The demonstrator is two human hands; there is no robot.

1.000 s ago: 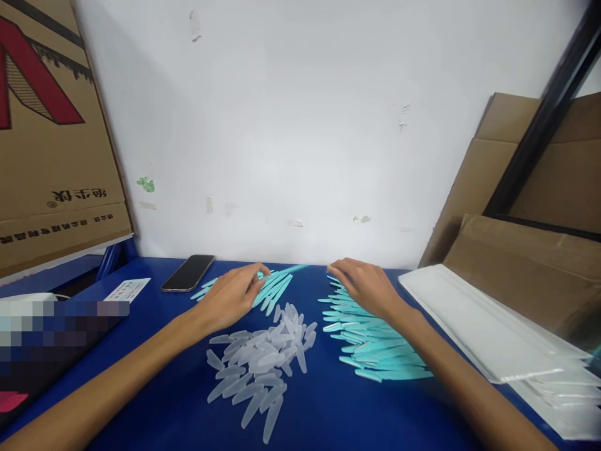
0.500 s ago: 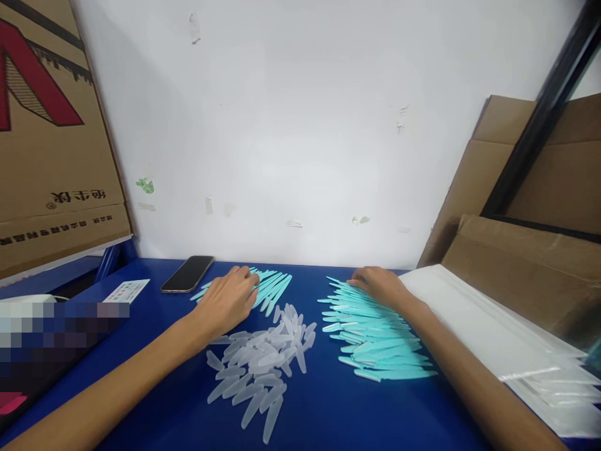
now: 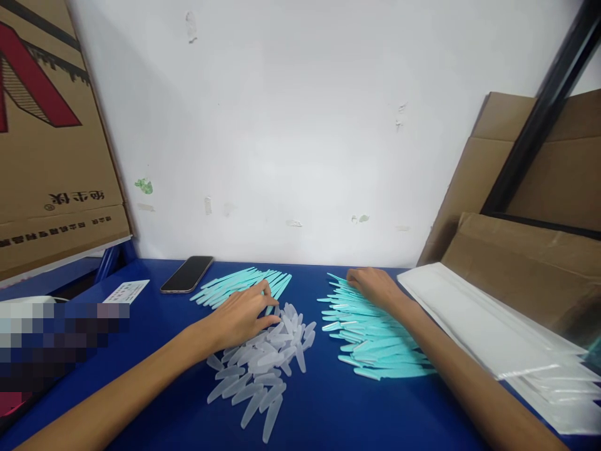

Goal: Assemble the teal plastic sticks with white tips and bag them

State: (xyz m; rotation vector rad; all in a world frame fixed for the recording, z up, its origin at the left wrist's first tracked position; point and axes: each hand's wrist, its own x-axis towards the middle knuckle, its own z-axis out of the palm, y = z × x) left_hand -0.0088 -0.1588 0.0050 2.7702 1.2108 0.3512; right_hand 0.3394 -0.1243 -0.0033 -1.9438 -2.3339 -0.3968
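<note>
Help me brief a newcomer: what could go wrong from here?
The left hand is at the clear pile, near the left teal pile: it might mix them. The right hand, at the loosely overlapping right teal pile, could scatter it. The phone, near the left teal pile, might get knocked.

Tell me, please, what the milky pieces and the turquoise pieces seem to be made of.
Milky pieces: probably plastic, with a frosted finish, as they look whitish and translucent. Turquoise pieces: likely smooth, opaque plastic, slightly glossy, as pale highlights show along some edges; another material remains possible.
</note>
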